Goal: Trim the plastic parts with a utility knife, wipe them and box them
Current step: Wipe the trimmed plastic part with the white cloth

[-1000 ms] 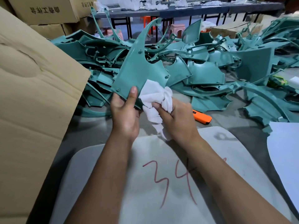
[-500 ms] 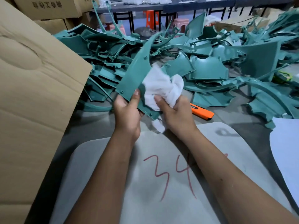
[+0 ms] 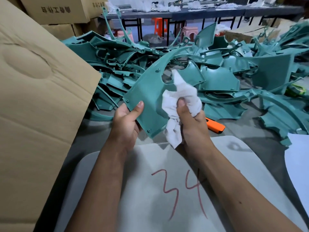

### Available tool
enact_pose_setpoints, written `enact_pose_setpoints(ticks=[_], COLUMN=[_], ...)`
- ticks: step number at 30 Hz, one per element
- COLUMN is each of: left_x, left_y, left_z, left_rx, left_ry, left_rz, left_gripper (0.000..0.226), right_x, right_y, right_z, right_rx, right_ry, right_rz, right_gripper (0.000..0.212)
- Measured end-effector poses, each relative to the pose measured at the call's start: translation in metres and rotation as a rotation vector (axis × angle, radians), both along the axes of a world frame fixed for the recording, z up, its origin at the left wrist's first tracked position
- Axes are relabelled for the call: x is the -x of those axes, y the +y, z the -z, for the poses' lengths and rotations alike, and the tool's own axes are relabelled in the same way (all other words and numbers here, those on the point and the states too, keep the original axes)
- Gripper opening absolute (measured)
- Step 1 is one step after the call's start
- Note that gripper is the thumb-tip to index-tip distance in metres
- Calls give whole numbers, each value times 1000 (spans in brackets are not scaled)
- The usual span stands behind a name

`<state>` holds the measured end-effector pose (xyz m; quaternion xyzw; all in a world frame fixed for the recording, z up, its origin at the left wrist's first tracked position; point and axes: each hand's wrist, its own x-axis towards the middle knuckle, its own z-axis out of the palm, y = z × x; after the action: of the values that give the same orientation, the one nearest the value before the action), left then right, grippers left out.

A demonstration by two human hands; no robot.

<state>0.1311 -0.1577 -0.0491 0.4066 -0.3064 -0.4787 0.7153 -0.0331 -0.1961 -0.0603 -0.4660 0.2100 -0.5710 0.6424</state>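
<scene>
Your left hand grips the lower edge of a teal plastic part, thumb pressed flat on its near face and the other fingers wrapped behind. The part is held tilted above the tabletop, its long curved arm rising up and to the right over the pile. Your right hand is closed around a crumpled white cloth, which lies against the right side of the part's face; a loose tail of the cloth hangs below your fist.

Just beyond your right hand, an orange utility knife lies on the tabletop, partly hidden by that hand. Beneath your forearms sits a pale grey board marked "34" in red. A heap of teal plastic parts spreads across the far side of the tabletop. At your left a large cardboard box stands with its flap leaning over the tabletop's edge; more cardboard cartons are stacked behind it.
</scene>
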Motion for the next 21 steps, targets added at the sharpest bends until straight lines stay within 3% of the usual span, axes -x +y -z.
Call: enact_pose_setpoints(ticks=[2,4,6,8,11,17,21], left_x=[-5,-11,-12,-7,7,16,8], left_y=[-2,-2,-3,-6,-13,-18,-15], left_z=[0,2,4,6,9,8,5], left_rx=[-16,-13,-13,-8,-50,-178,-208], left_ry=[-34,-59,-80,-111,-131,-203,-325], left_rz=[-36,-60,-49,-57,-189,-279,-340], left_gripper=[29,25,25,27,28,34,38], right_x=[-1,3,5,6,10,11,16], right_y=[-6,-11,-9,-3,0,8,1], right_z=[-4,-3,-1,-4,-11,-9,-13], right_rx=[-235,-268,-226,-59,217,111,153], right_ry=[-183,-83,73,173,331,245,250], right_rz=[23,89,-16,-144,-54,-133,147], right_gripper=[30,50,47,29,18,18,18])
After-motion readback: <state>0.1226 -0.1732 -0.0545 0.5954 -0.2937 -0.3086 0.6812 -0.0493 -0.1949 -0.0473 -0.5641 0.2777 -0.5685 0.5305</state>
